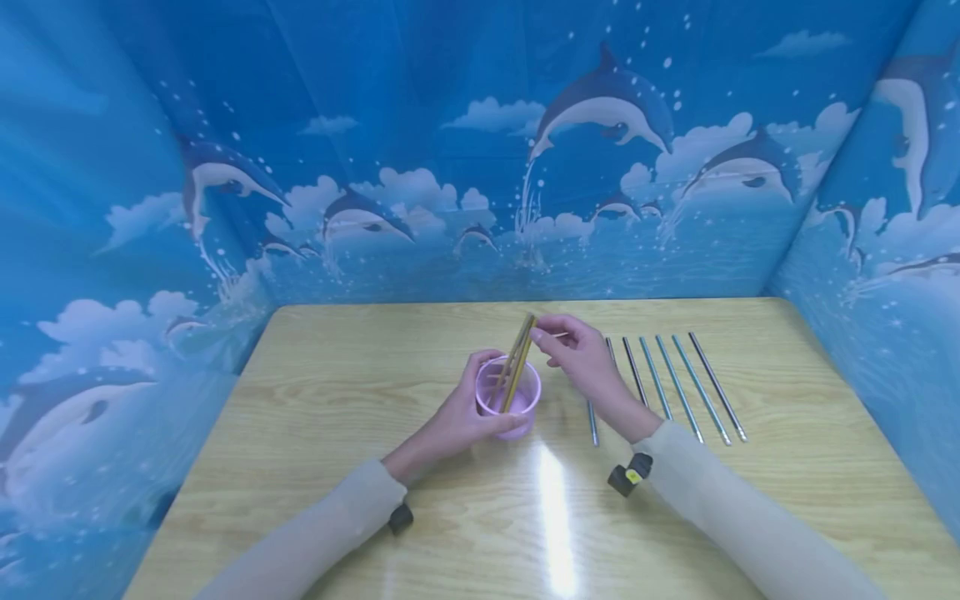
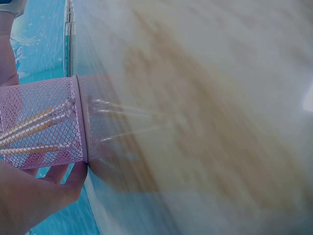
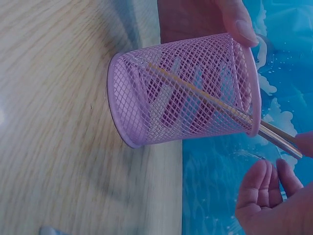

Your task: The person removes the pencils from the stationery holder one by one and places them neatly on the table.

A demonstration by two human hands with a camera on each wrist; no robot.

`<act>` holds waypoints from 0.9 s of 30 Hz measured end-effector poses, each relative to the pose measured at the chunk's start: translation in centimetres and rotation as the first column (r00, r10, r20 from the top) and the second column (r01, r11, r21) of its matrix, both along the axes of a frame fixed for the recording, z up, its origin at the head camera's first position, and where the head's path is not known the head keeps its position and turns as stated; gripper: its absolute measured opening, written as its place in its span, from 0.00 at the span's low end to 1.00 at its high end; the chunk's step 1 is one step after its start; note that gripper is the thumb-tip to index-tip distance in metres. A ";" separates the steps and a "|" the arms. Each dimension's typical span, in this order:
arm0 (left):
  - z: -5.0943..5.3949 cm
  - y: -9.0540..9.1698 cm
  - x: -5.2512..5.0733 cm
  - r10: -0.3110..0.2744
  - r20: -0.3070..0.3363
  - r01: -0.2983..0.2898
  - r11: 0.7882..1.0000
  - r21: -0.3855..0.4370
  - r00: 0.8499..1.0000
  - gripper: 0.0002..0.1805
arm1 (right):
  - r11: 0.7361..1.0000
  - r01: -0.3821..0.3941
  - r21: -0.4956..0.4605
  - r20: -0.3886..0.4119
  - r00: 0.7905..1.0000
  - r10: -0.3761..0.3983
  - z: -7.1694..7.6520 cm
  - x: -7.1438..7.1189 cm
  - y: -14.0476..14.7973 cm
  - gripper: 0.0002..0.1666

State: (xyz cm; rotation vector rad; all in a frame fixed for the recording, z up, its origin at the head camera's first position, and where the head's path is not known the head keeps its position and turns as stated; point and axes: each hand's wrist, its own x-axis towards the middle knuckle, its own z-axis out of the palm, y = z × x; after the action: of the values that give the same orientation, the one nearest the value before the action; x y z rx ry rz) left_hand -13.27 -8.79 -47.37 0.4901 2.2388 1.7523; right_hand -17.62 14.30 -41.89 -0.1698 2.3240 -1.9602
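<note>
A pink mesh pen cup [image 1: 516,427] stands upright on the table, and my left hand [image 1: 467,408] grips it round the side. Several gold pencils [image 1: 517,367] lean inside the cup with their upper ends above the rim. At those upper ends, my right hand [image 1: 581,354] pinches one gold pencil with thumb and forefinger. Its other fingers are curled in and hold nothing, as the right wrist view shows. Through the mesh in the left wrist view, the lower ends of the pencils [image 2: 34,128] show near the cup's base.
Several dark and teal pencils [image 1: 686,389] lie side by side on the wooden table [image 1: 352,358], right of the cup. My right forearm partly covers that row. A blue dolphin-print curtain [image 1: 420,100] hangs behind the table and along both sides.
</note>
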 end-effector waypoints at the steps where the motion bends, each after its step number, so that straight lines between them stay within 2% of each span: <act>1: 0.0 0.0 0.0 0.001 0.001 -0.001 1.000 0.000 1.000 0.53 | 1.000 -0.002 0.009 0.000 1.000 0.002 0.0 0.0 -0.1 0.24; 6: 0.0 0.0 0.1 0.003 0.013 -0.003 1.000 0.007 1.000 0.53 | 0.999 0.007 0.046 -0.007 1.000 -0.007 -0.3 -0.1 -0.3 0.20; 11: 0.0 0.0 0.2 -0.004 0.017 0.003 1.000 0.020 1.000 0.53 | 0.999 0.011 0.030 -0.028 1.000 -0.010 -0.3 0.0 -0.4 0.17; 19: -0.2 0.0 0.0 -0.005 -0.009 0.005 1.000 0.020 1.000 0.53 | 0.997 0.032 -0.073 -0.058 0.998 -0.036 -0.5 0.5 -0.2 0.17; 27: -0.1 0.0 0.0 -0.012 -0.009 0.013 1.000 0.022 1.000 0.53 | 0.981 0.066 -0.182 -0.170 0.981 -0.097 0.1 1.1 0.2 0.14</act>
State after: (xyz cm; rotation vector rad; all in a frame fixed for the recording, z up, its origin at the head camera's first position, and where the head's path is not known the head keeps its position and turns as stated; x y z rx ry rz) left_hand -13.29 -8.78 -47.52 0.5164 2.2197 1.7737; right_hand -16.48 14.49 -41.76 -0.2781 2.2929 -2.2787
